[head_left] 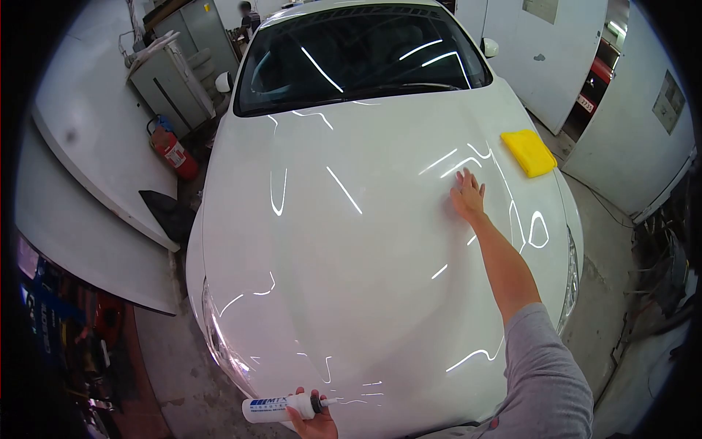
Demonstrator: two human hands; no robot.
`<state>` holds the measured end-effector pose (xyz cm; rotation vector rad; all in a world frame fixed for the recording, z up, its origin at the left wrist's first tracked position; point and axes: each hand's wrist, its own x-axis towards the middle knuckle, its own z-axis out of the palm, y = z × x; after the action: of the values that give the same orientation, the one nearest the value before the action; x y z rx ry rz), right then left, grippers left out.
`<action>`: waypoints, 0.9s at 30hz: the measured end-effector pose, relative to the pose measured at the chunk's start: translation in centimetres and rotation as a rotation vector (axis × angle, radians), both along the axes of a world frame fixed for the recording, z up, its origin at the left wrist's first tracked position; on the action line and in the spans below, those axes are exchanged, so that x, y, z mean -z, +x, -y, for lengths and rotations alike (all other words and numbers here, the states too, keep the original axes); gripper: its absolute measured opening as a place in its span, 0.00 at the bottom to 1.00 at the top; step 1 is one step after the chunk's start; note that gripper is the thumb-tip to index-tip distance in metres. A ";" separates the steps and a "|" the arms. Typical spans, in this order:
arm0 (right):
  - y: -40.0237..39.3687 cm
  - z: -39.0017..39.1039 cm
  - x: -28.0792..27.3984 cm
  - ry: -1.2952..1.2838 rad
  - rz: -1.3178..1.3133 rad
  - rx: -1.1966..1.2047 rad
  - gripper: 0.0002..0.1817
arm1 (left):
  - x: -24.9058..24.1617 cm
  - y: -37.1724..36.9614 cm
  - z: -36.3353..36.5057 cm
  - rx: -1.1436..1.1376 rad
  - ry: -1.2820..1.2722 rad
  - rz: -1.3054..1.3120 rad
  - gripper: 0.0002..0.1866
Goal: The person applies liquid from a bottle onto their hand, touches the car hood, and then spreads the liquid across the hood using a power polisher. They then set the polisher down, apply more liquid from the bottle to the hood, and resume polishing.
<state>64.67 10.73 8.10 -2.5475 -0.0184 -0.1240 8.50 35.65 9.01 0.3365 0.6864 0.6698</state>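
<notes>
Head view: one white car hood (pixel 365 256), glossy, with bright streaks of reflected light, the windscreen (pixel 358 66) at its far end. One white squeeze bottle (pixel 270 410), blue lettering, at the near edge of the hood; long axis roughly crosswise, base to the left, nozzle (pixel 328 402) to the right and slightly up. Left hand (pixel 319 424): fingers curled about the bottle's neck end, the body of the bottle extending leftward from the grip. Right hand (pixel 468 197): stretched well forward on the right half of the hood, fingers loosely spread, nothing held; whether it touches the paint or hovers just above, cannot tell. One yellow cloth (pixel 529 154), folded, near the hood's right edge, long axis slanting from far left to near right; it lies to the right of the right hand and slightly farther forward, apart from it. The right hand is the nearer to the cloth, the left far off.
</notes>
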 end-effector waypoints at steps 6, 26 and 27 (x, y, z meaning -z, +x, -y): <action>-3.4 -6.0 1.3 -0.322 0.087 -0.251 0.38 | 0.0 0.5 -0.2 -0.004 -0.068 -0.058 0.31; -22.0 -20.4 -4.7 0.229 0.037 -0.653 0.32 | -2.1 3.6 0.1 -0.011 0.257 0.027 0.26; -24.8 -19.5 -3.1 0.483 -0.035 -0.699 0.31 | -2.4 4.4 -0.1 -0.025 0.251 0.034 0.26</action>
<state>39.88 30.22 11.19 -1.9316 -0.7589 0.1714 12.89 35.78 11.45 0.5478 0.5754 0.7857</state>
